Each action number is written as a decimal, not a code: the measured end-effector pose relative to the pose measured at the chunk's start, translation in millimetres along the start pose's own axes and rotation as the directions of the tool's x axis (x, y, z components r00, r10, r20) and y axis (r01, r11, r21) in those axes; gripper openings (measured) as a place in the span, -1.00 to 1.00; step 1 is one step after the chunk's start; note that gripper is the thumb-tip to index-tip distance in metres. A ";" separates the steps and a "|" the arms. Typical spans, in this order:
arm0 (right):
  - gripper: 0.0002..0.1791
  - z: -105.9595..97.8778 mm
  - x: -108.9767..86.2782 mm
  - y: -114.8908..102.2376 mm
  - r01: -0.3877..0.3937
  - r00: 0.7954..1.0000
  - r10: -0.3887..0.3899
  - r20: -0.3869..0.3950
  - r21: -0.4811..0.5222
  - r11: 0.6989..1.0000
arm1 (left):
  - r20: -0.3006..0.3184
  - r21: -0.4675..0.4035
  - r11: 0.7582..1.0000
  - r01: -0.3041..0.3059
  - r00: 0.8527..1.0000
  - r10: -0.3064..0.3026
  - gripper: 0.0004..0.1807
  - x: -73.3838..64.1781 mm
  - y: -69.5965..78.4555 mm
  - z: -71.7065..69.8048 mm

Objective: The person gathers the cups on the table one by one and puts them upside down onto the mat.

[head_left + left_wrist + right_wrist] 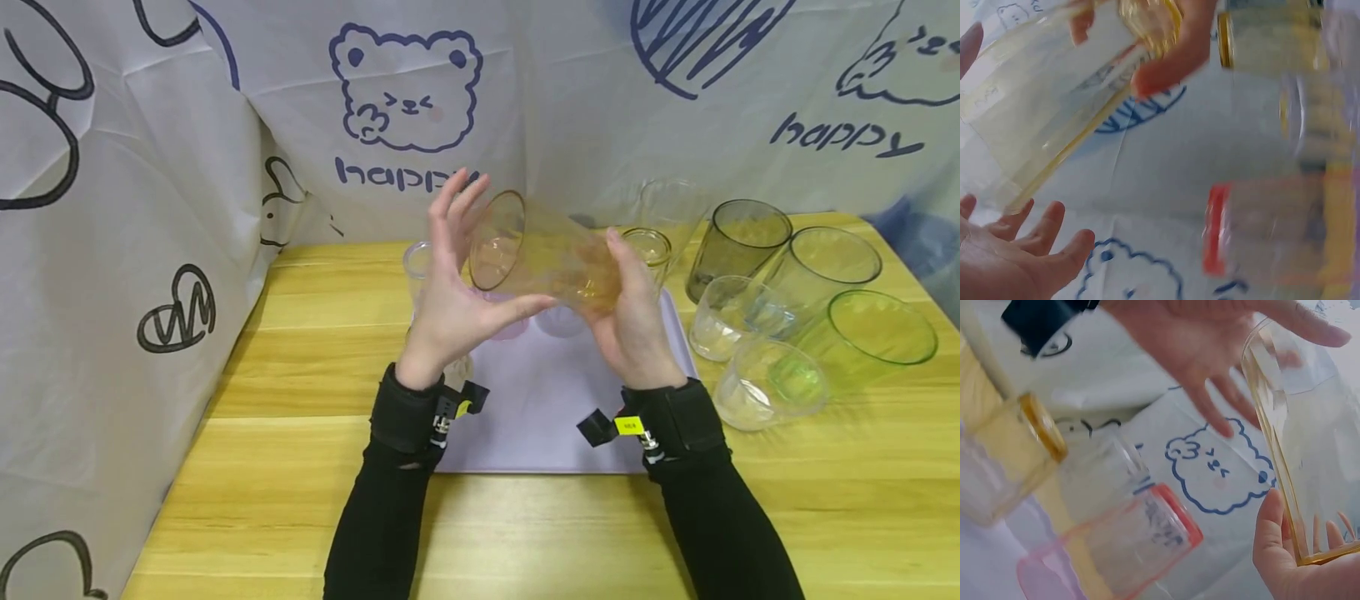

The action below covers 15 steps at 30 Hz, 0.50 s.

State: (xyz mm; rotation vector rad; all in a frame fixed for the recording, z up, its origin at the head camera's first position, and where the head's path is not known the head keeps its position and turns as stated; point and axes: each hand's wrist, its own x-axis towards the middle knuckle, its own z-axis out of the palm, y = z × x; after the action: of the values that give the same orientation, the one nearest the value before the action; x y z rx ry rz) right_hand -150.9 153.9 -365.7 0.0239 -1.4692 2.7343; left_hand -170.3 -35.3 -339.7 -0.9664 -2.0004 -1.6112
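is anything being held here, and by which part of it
A yellow-tinted glass: the right grip holds it by its base end. The left grip is spread near its rim; whether it touches is unclear.

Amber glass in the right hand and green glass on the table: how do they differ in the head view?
The amber glass is tilted well over in the air; the green glass stands on the table. The right hand grips the amber glass, while no hand touches the green glass. Both are see-through and narrow toward the base.
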 end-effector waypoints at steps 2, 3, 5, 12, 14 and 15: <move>-0.79 -0.6 0.4 -0.7 0.053 0.998 -0.053 -0.014 -0.028 0.998 | 0.005 0.068 0.997 -0.030 1.000 0.029 0.42 -0.8 2.3 -2.2; -0.81 -0.8 0.5 -1.1 0.075 0.997 -0.075 -0.022 -0.041 0.996 | 0.006 0.100 0.994 -0.046 0.999 0.046 0.43 -1.0 3.5 -2.9; -0.84 -1.3 0.5 -2.1 0.104 0.994 -0.107 -0.035 -0.066 0.992 | 0.015 0.156 0.984 -0.087 0.996 0.085 0.41 -1.1 5.6 -3.7; -0.90 -1.9 0.6 -3.1 0.167 0.980 -0.186 -0.064 -0.231 0.958 | 0.057 0.336 0.913 -0.230 0.973 0.224 0.22 2.2 10.6 -4.1; -0.91 -1.6 0.4 -2.7 0.192 0.974 -0.217 -0.060 -0.282 0.940 | 0.067 0.395 0.884 -0.248 0.968 0.242 0.18 2.3 11.5 -4.4; -0.91 -1.5 0.4 -2.4 0.206 0.971 -0.234 -0.058 -0.304 0.930 | 0.073 0.424 0.869 -0.255 0.966 0.248 0.15 2.2 11.9 -4.6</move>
State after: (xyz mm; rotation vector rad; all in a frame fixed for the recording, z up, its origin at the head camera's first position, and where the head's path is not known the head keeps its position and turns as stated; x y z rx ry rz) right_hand -151.2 156.5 -364.5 0.0489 -1.7165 2.2871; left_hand -163.8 -37.9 -328.9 -1.0114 -2.0193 -0.9662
